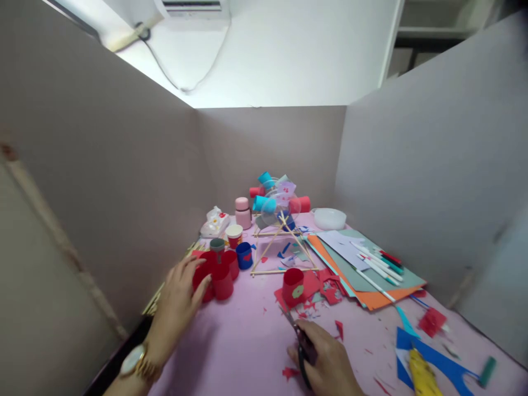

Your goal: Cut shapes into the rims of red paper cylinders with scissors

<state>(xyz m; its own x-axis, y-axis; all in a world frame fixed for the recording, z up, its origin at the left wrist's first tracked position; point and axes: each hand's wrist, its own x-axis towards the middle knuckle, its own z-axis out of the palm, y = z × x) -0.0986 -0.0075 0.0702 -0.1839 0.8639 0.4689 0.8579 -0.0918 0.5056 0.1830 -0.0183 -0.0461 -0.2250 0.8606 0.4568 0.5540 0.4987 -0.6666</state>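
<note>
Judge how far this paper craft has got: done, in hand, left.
Done: a stick-framed wheel carries blue and red paper tubes; a red tube with a green flower stands decorated. In hand: the left hand touches a cluster of plain red tubes; the right hand holds scissors. Left, probably: those plain tubes and the uncut paper sheets.

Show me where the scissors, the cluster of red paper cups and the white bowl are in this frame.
scissors [291, 322], head view, on the blades near the pivot.
red paper cups [223, 281], head view, on the front cup's wall.
white bowl [329, 219], head view, on its near wall.
</note>
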